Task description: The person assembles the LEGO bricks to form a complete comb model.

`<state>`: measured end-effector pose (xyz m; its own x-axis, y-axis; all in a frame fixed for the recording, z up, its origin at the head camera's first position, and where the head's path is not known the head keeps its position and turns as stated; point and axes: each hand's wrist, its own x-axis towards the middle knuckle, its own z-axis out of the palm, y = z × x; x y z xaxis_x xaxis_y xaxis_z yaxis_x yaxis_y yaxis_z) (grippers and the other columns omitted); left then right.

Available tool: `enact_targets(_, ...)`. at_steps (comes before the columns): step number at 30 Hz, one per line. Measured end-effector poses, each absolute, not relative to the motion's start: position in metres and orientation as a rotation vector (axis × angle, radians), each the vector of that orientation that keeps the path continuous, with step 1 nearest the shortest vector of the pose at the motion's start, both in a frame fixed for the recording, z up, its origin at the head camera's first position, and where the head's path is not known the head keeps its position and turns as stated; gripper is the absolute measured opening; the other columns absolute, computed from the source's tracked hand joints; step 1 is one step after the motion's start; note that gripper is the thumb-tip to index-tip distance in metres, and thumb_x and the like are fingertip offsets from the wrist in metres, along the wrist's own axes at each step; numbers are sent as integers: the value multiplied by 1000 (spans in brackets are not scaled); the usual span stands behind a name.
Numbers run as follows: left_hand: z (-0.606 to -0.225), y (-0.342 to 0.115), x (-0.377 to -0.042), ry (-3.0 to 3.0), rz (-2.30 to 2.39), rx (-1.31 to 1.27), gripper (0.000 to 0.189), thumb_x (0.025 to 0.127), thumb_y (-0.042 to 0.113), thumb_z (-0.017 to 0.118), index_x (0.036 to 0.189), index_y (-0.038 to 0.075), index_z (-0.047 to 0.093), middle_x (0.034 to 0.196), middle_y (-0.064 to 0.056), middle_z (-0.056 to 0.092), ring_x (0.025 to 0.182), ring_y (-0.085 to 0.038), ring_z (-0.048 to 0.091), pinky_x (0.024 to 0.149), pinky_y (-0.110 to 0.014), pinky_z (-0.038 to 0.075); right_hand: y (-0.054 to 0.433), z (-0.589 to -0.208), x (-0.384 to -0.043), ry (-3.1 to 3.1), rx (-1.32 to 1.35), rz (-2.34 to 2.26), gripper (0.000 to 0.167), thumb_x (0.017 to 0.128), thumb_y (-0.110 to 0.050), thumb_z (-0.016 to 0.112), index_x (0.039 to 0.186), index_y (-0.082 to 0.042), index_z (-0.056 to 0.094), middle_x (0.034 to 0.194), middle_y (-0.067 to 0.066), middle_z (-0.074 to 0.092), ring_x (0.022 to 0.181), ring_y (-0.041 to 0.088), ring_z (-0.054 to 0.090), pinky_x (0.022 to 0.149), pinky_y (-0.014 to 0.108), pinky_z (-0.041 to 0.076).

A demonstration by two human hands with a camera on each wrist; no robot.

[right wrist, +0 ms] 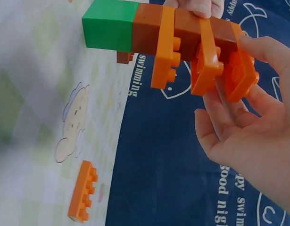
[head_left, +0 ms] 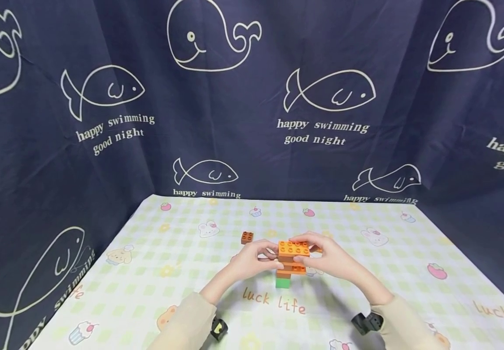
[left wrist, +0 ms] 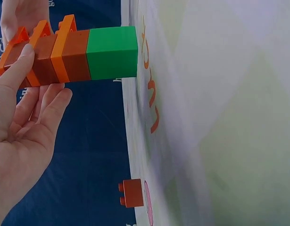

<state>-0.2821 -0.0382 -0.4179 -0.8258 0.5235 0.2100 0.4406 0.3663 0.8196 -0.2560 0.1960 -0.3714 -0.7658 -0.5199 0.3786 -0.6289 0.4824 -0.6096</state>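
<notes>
A tower of toy bricks stands upright, with a green block [head_left: 282, 283] at its base on the cloth. Above that, brown bricks [left wrist: 76, 55] alternate with three wider orange bricks [right wrist: 163, 47], which jut out to the right in the head view. My left hand [head_left: 252, 257] pinches the upper part of the tower from the left, thumb on the near side and fingers behind. From the right, my right hand [head_left: 324, 253] grips the topmost orange brick [head_left: 293, 248], whose studs face up.
A loose brown brick [head_left: 247, 237] lies on the table behind my left hand. Another orange brick [right wrist: 82, 190] lies on the cloth to the right, partly hidden by my right hand in the head view. A dark printed curtain [head_left: 252, 121] hangs behind the table.
</notes>
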Motion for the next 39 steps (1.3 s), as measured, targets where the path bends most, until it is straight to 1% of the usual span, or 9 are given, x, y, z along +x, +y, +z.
enact_targets(4, -418, -38, -282, 2515, 1482, 912, 34, 81, 33, 74, 110, 18, 65, 107, 4, 64, 94, -7, 63, 81, -18, 54, 198, -374, -258, -2611, 974, 1248, 45, 83, -17, 71, 123, -2, 58, 116, 10, 64, 90, 5, 58, 80, 25, 53)
enact_targets(6, -418, -38, -283, 2507, 1488, 908, 34, 81, 32, 74, 110, 17, 65, 107, 4, 64, 94, -7, 63, 82, -17, 53, 197, -376, -259, -2628, 952, 1278, 46, 83, -19, 71, 124, -3, 57, 117, 10, 64, 90, 5, 58, 81, 25, 53)
enact_targets(13, -418, -37, -281, 2500, 1496, 872, 34, 80, 33, 74, 109, 19, 65, 106, 6, 64, 93, -4, 63, 81, -17, 53, 195, -385, -261, -2676, 882, 1339, 40, 82, -26, 73, 117, -10, 60, 105, 3, 65, 87, 7, 59, 79, 26, 52)
enact_targets(18, -418, -37, -280, 2506, 1499, 880, 33, 80, 32, 74, 109, 18, 66, 106, 5, 64, 93, -6, 63, 81, -17, 53, 195, -390, -262, -2710, 824, 1335, 41, 80, -31, 74, 114, -13, 61, 101, -1, 65, 87, 8, 59, 78, 32, 53)
enact_targets(22, -418, -38, -280, 2497, 1503, 864, 34, 80, 33, 74, 109, 18, 65, 107, 5, 64, 94, -6, 63, 81, -17, 53, 195, -392, -262, -2735, 789, 1360, 43, 79, -33, 75, 115, -15, 60, 102, -1, 66, 90, 13, 60, 79, 39, 53)
enact_targets(27, -420, -37, -282, 2516, 1480, 866, 33, 80, 35, 74, 109, 20, 65, 106, 8, 64, 93, -4, 63, 81, -17, 53, 196, -395, -263, -2733, 807, 1412, 39, 80, -32, 74, 111, -13, 60, 101, -1, 66, 93, 16, 62, 80, 34, 52)
enact_targets(29, -421, -37, -283, 2525, 1473, 872, 33, 80, 35, 73, 109, 21, 65, 105, 9, 65, 92, -3, 63, 81, -17, 53, 196, -396, -264, -2728, 833, 1421, 37, 81, -30, 74, 109, -11, 60, 100, 1, 66, 93, 13, 63, 78, 29, 52)
enact_targets(31, -421, -37, -283, 2526, 1474, 876, 33, 80, 35, 73, 110, 21, 65, 105, 9, 65, 92, -3, 63, 81, -17, 53, 197, -397, -264, -2722, 849, 1444, 36, 81, -28, 74, 109, -10, 60, 100, 3, 67, 92, 12, 63, 78, 27, 52)
enact_targets(39, -422, -37, -284, 2513, 1491, 885, 35, 80, 34, 74, 111, 20, 65, 106, 8, 65, 92, -3, 63, 81, -16, 53, 196, -402, -264, -2750, 831, 1411, 48, 79, -30, 75, 118, -7, 59, 110, 5, 67, 100, 17, 63, 86, 23, 50)
